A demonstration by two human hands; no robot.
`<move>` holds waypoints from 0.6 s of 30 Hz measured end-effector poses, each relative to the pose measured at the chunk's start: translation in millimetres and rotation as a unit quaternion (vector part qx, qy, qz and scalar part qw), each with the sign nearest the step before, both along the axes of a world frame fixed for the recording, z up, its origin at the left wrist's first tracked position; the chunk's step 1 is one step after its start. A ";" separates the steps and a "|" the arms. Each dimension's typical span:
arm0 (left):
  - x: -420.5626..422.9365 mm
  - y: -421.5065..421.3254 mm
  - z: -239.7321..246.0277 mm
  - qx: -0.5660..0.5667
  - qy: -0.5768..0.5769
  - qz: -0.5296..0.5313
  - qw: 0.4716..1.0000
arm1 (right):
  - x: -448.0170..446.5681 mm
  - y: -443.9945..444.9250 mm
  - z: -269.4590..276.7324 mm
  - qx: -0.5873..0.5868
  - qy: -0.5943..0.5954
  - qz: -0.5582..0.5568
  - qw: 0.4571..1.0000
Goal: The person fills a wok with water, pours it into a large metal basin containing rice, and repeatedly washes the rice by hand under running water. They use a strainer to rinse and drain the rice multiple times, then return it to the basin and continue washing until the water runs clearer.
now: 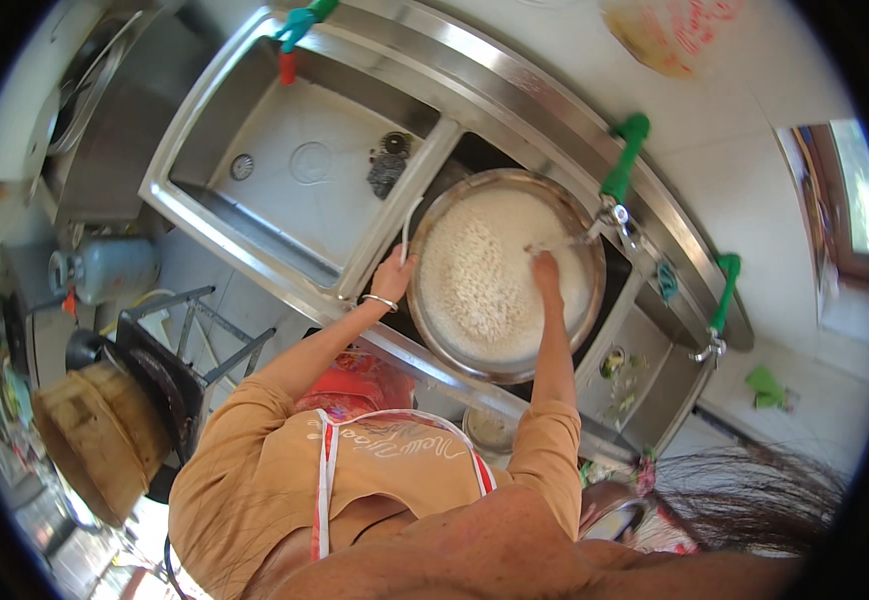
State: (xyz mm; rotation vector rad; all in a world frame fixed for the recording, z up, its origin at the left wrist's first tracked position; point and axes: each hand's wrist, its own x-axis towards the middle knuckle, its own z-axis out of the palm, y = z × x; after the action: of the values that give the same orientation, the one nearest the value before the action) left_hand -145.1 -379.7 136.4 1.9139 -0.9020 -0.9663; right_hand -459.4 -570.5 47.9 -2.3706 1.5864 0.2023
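Note:
A large metal basin (601, 300) sits in the middle sink compartment. It holds cloudy water and pale grains, apparently rice (472, 281), heaped toward its left. At the basin's left rim, my left hand (392, 276) is closed around a thin white utensil (410, 217), which points up and away from me. My right hand (545, 271) is over the basin's right half, beside the stream from a metal tap (614, 215). Its fingertips are at the cloudy water and partly hidden, so their grip is unclear.
The left sink compartment (277, 142) contains a steel-wool scourer (387, 175). Vegetable scraps (614, 364) lie in the right one. To the left stand a bamboo steamer (101, 439), a metal stand (206, 337) and a gas cylinder (116, 268). Another tap (712, 349) overhangs the right compartment.

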 end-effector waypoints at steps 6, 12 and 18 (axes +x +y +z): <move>4.3 -0.9 5.0 0.004 -0.008 -0.030 0.999 | 79.2 78.2 132.7 -0.055 -0.201 0.058 0.976; 3.1 -0.5 7.7 0.013 0.006 -0.019 1.000 | 178.6 79.4 136.8 -0.116 -0.124 0.240 0.956; 3.2 1.4 5.9 0.020 0.018 -0.004 1.000 | 188.9 31.7 96.5 -0.091 -0.059 0.193 0.975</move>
State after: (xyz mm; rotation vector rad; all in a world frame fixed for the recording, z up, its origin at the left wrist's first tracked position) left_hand -141.9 -378.3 142.3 1.9209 -0.8751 -1.0271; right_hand -270.5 -538.8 144.5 -2.7583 1.1225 -0.0095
